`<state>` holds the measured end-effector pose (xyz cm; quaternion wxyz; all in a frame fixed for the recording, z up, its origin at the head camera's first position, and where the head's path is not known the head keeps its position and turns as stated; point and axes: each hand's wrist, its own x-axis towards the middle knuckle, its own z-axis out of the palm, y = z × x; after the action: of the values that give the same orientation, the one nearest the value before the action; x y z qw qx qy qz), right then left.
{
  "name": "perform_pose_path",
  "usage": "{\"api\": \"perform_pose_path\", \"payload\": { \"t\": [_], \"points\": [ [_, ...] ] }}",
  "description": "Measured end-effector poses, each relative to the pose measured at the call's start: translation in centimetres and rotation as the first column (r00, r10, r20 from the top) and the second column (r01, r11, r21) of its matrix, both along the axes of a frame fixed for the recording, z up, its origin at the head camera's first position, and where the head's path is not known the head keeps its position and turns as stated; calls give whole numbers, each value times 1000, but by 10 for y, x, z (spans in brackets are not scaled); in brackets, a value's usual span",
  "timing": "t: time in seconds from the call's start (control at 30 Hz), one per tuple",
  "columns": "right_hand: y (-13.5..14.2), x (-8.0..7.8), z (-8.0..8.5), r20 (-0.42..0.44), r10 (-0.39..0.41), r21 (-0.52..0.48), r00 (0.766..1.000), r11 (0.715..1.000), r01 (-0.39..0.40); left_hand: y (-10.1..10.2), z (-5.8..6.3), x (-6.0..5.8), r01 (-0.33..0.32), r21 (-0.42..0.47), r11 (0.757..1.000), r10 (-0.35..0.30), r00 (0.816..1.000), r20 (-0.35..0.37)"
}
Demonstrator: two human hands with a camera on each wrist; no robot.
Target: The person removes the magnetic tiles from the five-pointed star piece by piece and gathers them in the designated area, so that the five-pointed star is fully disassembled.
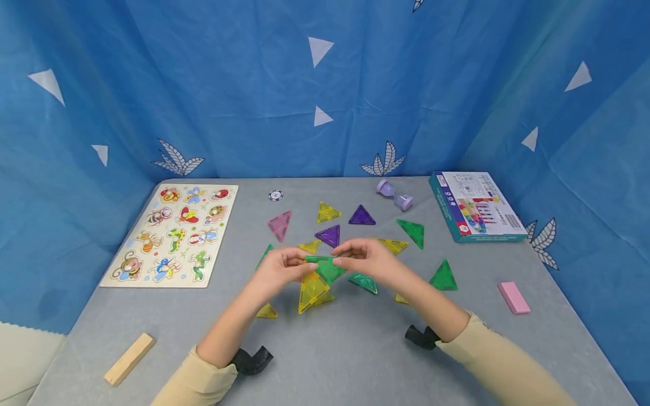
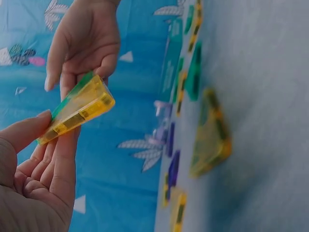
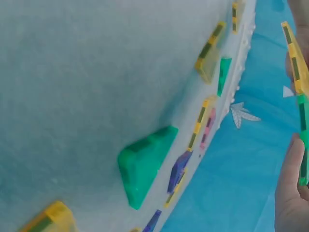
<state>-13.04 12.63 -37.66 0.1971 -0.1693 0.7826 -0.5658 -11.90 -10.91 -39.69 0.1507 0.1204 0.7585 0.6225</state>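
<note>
Two translucent triangular magnetic tiles, one green and one yellow, meet edge to edge above the middle of the table. My left hand pinches them at the corner where they meet, thumb on the near face. At the green tile's right corner my right hand pinches with thumb and fingertips. In the left wrist view the yellow tile leans at an angle with green behind it. Beneath the hands lie another yellow tile and a green tile.
More tiles lie around: purple, pink, green and yellow. An insect puzzle board is at left, a wooden block nearer. Behind and right are an hourglass, a box and a pink block.
</note>
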Motion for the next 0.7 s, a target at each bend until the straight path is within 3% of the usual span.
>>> {"api": "perform_pose_path", "payload": {
  "t": [0.27, 0.47, 0.7],
  "points": [
    [6, 5, -10, 28, -28, 54, 999, 998, 27, 13, -7, 2, 29, 18, 999, -29, 999, 45],
    [15, 8, -13, 59, -165, -62, 984, 984, 169, 13, -11, 3, -9, 27, 1000, 7, 997, 75],
    [40, 11, -12, 59, -193, -109, 979, 974, 198, 4, -11, 1, -20, 5, 1000, 20, 1000, 23]
  ]
}}
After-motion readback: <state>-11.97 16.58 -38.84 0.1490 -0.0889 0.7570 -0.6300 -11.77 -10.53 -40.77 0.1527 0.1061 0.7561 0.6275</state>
